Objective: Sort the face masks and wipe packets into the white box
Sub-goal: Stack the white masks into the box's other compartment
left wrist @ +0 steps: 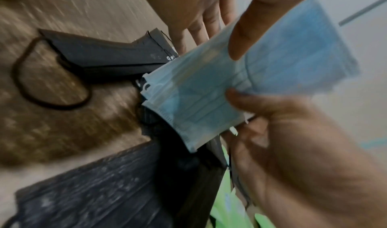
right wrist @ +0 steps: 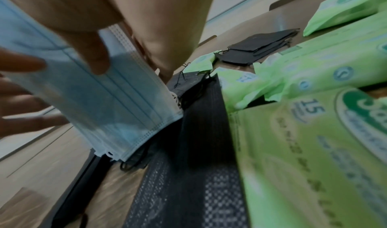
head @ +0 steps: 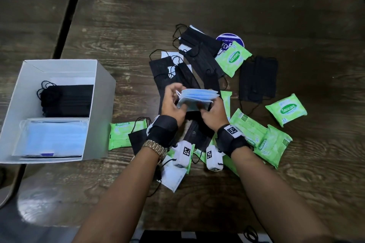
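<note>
Both hands hold a small stack of blue face masks above the pile. My left hand pinches its left end, thumb on top. My right hand pinches its near edge. The stack hangs clear of the table. The white box stands at the left with black masks at its far side and blue masks at its near side. Loose black masks and green wipe packets lie scattered under and around the hands.
More black masks lie to the right, and wipe packets crowd beside my right wrist. One packet lies next to the box. A round blue sticker sits behind the pile. A white leaflet lies under my left forearm.
</note>
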Available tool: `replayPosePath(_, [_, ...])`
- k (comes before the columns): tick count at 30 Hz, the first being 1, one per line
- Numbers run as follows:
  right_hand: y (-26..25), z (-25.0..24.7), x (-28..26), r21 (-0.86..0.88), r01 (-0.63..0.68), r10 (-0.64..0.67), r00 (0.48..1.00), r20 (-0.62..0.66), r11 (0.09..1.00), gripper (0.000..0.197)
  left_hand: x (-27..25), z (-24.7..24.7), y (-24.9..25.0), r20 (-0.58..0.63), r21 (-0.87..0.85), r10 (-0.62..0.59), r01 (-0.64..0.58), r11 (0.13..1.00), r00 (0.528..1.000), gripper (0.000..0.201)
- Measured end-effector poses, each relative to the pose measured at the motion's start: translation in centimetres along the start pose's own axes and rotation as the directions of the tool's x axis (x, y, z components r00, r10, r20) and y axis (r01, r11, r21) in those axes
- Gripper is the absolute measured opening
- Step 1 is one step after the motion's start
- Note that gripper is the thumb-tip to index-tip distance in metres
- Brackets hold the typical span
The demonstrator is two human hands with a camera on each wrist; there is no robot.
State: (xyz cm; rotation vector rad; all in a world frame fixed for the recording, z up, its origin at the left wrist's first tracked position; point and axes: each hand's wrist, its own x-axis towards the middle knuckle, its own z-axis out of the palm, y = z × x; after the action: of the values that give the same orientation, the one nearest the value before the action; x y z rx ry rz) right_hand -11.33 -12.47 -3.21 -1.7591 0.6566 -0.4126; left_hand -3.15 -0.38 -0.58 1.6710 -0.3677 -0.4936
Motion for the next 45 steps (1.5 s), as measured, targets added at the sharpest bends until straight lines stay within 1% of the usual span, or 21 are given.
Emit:
replayPosePath(2, [-0.2,-0.1,-0.1,0.027,0.001,-0.001,1.0,-0.004,1.0,0.044,-0.3,0.2,-0.5,0.026,0.035,-0.03,0.029,0.999,0.999,0.054])
replayPosePath(4, [-0.4,0.0,0.1,0.084,0.004,-0.004,1.0,0.009,0.996,0.048,-0.5,0.7,-0.7,0.04,0.021,-0.061,0.06,0.998,0.997,0.056])
replayPosePath(6, [-0.8,0.1,0.3,0.077,-0.021,0.02,1.0,0.014,0.997,0.05,-0.4,1.4,-0.6,0.042,0.032,-0.053,0.052,0.998,0.998,0.054])
replayPosePath(8, [-1.3,0.2,0.6,0.045,-0.02,0.019,1.0,0.015,0.999,0.051,-0.2,1.9,0.0,0.035,0.053,-0.001,-0.001,0.999,0.999,0.047])
replayPosePath(11, [-1.3,0.3,0.8,0.035,-0.006,0.006,1.0,0.007,0.999,0.048,0.1,1.9,0.6,0.003,0.064,0.038,-0.038,0.997,0.999,0.04])
replayPosePath(16, [0.1,0.3,0.6,-0.065,-0.046,0.048,0.998,0.032,0.997,0.032,0.6,1.6,-0.6,-0.056,0.094,-0.061,0.067,0.993,0.997,0.034])
replayPosePath(18, [0.1,0.2,0.7,-0.068,-0.032,0.034,0.999,0.027,0.997,0.026,0.5,1.2,-0.3,-0.06,0.097,-0.05,0.055,0.994,0.997,0.029])
replayPosePath(20, [-0.3,-0.1,1.1,-0.065,-0.024,0.026,0.999,0.03,0.998,0.024,0.7,0.4,0.4,-0.068,0.042,-0.048,0.05,0.998,0.997,0.032])
replayPosePath(23, [-1.4,-1.0,1.9,-0.121,0.081,-0.066,0.99,0.128,0.989,0.02,1.3,-1.7,1.9,-0.072,-0.014,0.03,-0.031,0.999,0.997,0.056])
replayPosePath(25, [-2.4,-1.7,2.5,-0.166,0.149,-0.106,0.964,0.245,0.975,0.018,1.9,-3.6,3.0,-0.03,0.035,0.084,-0.083,0.996,0.996,0.07])
replayPosePath(26, [-3.0,-1.8,2.7,-0.2,0.182,-0.114,0.943,0.311,0.963,0.015,2.3,-4.4,3.4,0.016,0.093,0.077,-0.078,0.993,0.997,0.07])
replayPosePath(28, [-4.2,-1.5,3.0,-0.24,0.235,-0.122,0.905,0.408,0.942,0.01,3.1,-5.8,3.7,0.116,0.283,0.004,-0.037,0.958,0.993,0.053])
replayPosePath(29, [-4.6,-1.3,3.1,-0.234,0.223,-0.108,0.9,0.422,0.946,0.011,3.3,-6.4,3.7,0.133,0.351,-0.026,-0.022,0.936,0.991,0.046])
replayPosePath(30, [-4.8,-1.3,3.2,-0.221,0.175,-0.072,0.91,0.408,0.959,0.014,3.3,-6.8,3.9,0.13,0.364,-0.059,0.008,0.932,0.99,0.043])
replayPosePath(33, [-4.6,-1.9,2.9,-0.098,-0.014,0.042,0.955,0.294,0.995,0.017,2.8,-8.1,4.0,0.045,0.191,-0.095,0.085,0.978,0.994,0.02])
replayPosePath(35, [-4.7,-1.6,2.0,0.119,-0.158,0.131,0.968,0.213,0.98,0.015,2.4,-9.2,3.9,-0.035,0.09,-0.108,0.111,0.99,0.994,0.021])
replayPosePath(37, [-5.3,-0.3,1.3,0.3,-0.259,0.203,0.957,0.205,0.918,0.023,2.1,-9.9,3.6,-0.098,0.024,-0.154,0.157,0.987,0.983,0.033])
replayPosePath(39, [-6.0,1.5,1.0,0.293,-0.26,0.203,0.956,0.213,0.92,0.027,1.8,-10.4,3.1,-0.109,-0.009,-0.173,0.174,0.985,0.979,0.032])
replayPosePath(41, [-6.8,3.1,0.9,0.246,-0.242,0.189,0.957,0.221,0.939,0.029,1.4,-11.4,3.7,-0.117,0.01,-0.156,0.158,0.987,0.981,0.022])
replayPosePath(43, [-7.7,4.5,0.8,0.223,-0.217,0.163,0.958,0.237,0.95,0.032,1.0,-13.4,4.2,-0.127,0.086,-0.12,0.132,0.988,0.985,0.019])
replayPosePath(45, [-8.9,5.9,0.6,0.17,-0.155,0.112,0.964,0.242,0.973,0.036,0.6,-16.2,4.6,-0.159,0.205,-0.082,0.114,0.972,0.984,0.024])
